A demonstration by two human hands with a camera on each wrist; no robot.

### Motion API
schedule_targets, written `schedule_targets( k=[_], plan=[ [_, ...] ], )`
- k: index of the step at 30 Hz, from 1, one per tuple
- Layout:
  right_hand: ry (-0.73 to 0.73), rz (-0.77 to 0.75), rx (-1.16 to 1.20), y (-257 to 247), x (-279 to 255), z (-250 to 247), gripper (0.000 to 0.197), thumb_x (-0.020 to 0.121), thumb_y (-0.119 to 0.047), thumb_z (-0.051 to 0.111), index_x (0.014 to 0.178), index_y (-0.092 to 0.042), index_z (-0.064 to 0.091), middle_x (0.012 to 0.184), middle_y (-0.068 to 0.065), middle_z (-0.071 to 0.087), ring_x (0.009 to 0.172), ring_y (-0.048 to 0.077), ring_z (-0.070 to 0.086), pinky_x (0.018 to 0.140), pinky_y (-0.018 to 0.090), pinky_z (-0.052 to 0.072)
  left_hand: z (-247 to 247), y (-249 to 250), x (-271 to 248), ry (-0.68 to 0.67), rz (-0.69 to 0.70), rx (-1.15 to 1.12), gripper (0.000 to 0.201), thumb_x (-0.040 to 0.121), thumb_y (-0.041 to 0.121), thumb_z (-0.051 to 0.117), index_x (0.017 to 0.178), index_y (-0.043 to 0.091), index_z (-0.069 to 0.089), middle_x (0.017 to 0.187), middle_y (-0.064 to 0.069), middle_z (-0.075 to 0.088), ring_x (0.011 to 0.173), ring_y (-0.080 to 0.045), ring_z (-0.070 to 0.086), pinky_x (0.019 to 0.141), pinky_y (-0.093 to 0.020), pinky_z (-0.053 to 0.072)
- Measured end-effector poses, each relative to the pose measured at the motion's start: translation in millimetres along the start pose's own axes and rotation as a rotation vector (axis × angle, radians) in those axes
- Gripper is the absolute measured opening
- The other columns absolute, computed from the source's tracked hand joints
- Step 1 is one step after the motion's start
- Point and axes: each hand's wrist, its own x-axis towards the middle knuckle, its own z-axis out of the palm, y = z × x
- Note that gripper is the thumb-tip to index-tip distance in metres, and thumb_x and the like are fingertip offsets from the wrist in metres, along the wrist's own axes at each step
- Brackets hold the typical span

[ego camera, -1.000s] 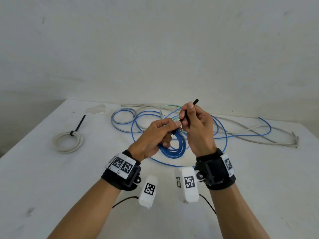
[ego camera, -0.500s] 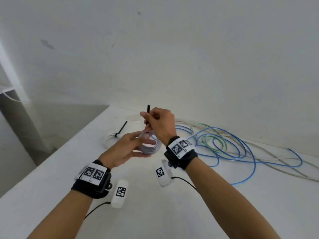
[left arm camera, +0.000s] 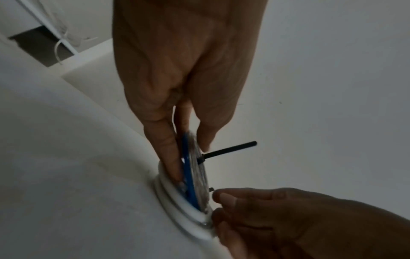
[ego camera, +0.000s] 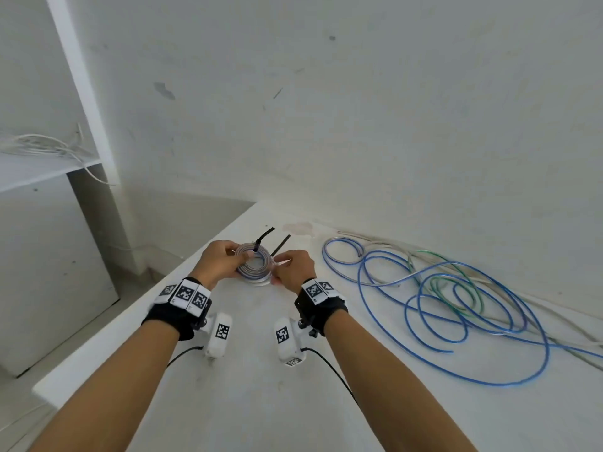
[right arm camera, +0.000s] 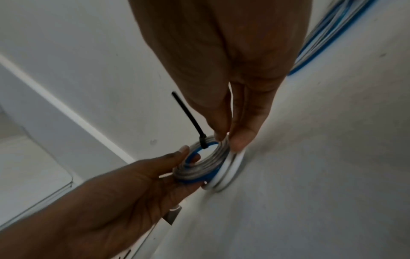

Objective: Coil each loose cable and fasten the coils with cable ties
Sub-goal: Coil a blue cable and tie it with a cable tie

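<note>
A small blue cable coil point(ego camera: 254, 267), bound by a black cable tie point(ego camera: 263, 239), is held tilted with its lower edge on a white tied coil point(ego camera: 261, 283) lying on the table. My left hand point(ego camera: 243, 260) pinches the coil's left rim between thumb and fingers point(left arm camera: 165, 150). My right hand point(ego camera: 277, 268) pinches the opposite rim point(right arm camera: 224, 140). The tie's tail point(left arm camera: 229, 149) sticks out free. The white coil's own black tie point(ego camera: 281, 243) points away behind it. In the right wrist view the blue coil point(right arm camera: 199, 164) sits just over the white coil point(right arm camera: 229, 168).
Loose blue cable point(ego camera: 456, 308) lies in big loops on the right of the white table point(ego camera: 248, 402), tangled with a green cable point(ego camera: 439, 282) and a whitish one point(ego camera: 385, 246). The table's left edge is close to the coils. A shelf with white wires point(ego camera: 42, 148) stands at left.
Both hands carried the tied blue coil left to the white coil and lowered it onto it. The right hand let go of the tie's tail and now holds the coil's rim.
</note>
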Motion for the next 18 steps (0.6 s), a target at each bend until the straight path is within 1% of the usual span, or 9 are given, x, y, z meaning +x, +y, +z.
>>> schedule_targets(
  k=[3, 6, 7, 10, 11, 13, 15, 17, 18],
  plan=[
    [-0.013, -0.057, -0.11, 2, 0, 6, 0.019, 0.087, -0.005, 0.069, 0.104, -0.01, 0.075, 0.09, 0.02, 0.077, 0.091, 0.029, 0.074, 0.085, 0.035, 0.06, -3, -9, 7, 0.031, 0.029, 0.302, 0.031, 0.092, 0.03, 0.065, 0.083, 0.002, 0.074, 0.078, -0.02, 0.071, 0.086, -0.04, 0.071, 0.079, -0.051, 0.061],
    [-0.03, -0.084, -0.161, 4, -1, 10, 0.025, 0.088, -0.009, 0.07, 0.112, -0.013, 0.075, 0.092, 0.019, 0.077, 0.097, 0.031, 0.073, 0.09, 0.036, 0.058, -3, 1, 2, 0.093, -0.008, 0.505, 0.028, 0.091, 0.028, 0.07, 0.109, 0.008, 0.074, 0.103, -0.016, 0.074, 0.1, -0.036, 0.069, 0.091, -0.041, 0.055],
    [-0.026, -0.096, -0.188, 4, -2, 11, 0.026, 0.088, -0.012, 0.071, 0.114, -0.015, 0.075, 0.097, 0.019, 0.076, 0.099, 0.032, 0.072, 0.091, 0.037, 0.057, -3, 6, 0, 0.125, -0.024, 0.554, 0.029, 0.089, 0.028, 0.075, 0.11, 0.009, 0.072, 0.103, -0.013, 0.074, 0.099, -0.033, 0.069, 0.09, -0.035, 0.053],
    [-0.025, -0.154, -0.318, 1, -5, 12, 0.029, 0.09, -0.017, 0.07, 0.119, -0.015, 0.074, 0.113, 0.018, 0.072, 0.11, 0.035, 0.065, 0.093, 0.038, 0.053, -3, 13, -3, 0.16, -0.078, 0.597, 0.016, 0.085, 0.024, 0.08, 0.087, 0.014, 0.069, 0.067, 0.001, 0.065, 0.064, -0.02, 0.061, 0.055, -0.016, 0.038],
    [-0.035, -0.172, -0.347, 0, -7, 12, 0.029, 0.091, -0.018, 0.07, 0.119, -0.013, 0.073, 0.114, 0.018, 0.072, 0.111, 0.037, 0.063, 0.092, 0.039, 0.053, -3, 13, -4, 0.163, -0.089, 0.601, 0.014, 0.086, 0.023, 0.079, 0.083, 0.013, 0.07, 0.061, 0.002, 0.063, 0.059, -0.019, 0.061, 0.052, -0.014, 0.036],
    [-0.054, -0.188, -0.367, 0, -9, 11, 0.033, 0.09, -0.019, 0.072, 0.122, -0.011, 0.071, 0.114, 0.018, 0.072, 0.112, 0.038, 0.063, 0.092, 0.039, 0.053, -3, 15, -8, 0.169, -0.078, 0.638, 0.014, 0.089, 0.022, 0.073, 0.083, 0.009, 0.075, 0.072, -0.007, 0.072, 0.072, -0.026, 0.07, 0.066, -0.023, 0.049],
    [-0.055, -0.171, -0.353, -1, -12, 6, 0.04, 0.09, -0.022, 0.073, 0.128, -0.011, 0.067, 0.119, 0.018, 0.069, 0.115, 0.036, 0.062, 0.095, 0.039, 0.051, -4, 16, -12, 0.185, -0.082, 0.698, 0.021, 0.093, 0.028, 0.068, 0.093, 0.009, 0.076, 0.098, -0.014, 0.075, 0.094, -0.034, 0.071, 0.083, -0.034, 0.054],
    [-0.04, -0.167, -0.351, 3, -13, -5, 0.041, 0.091, -0.026, 0.072, 0.128, -0.01, 0.064, 0.122, 0.018, 0.066, 0.117, 0.034, 0.06, 0.097, 0.041, 0.05, 1, 22, -20, 0.257, -0.031, 0.772, 0.028, 0.094, 0.037, 0.066, 0.106, 0.012, 0.072, 0.117, -0.014, 0.067, 0.108, -0.038, 0.064, 0.087, -0.041, 0.05],
    [-0.036, -0.162, -0.359, 5, -13, -12, 0.04, 0.092, -0.029, 0.071, 0.127, -0.011, 0.063, 0.123, 0.017, 0.065, 0.118, 0.033, 0.059, 0.099, 0.041, 0.049, 5, 27, -24, 0.301, 0.013, 0.786, 0.028, 0.095, 0.038, 0.065, 0.108, 0.014, 0.069, 0.118, -0.014, 0.064, 0.109, -0.038, 0.062, 0.085, -0.042, 0.048]
  ],
)
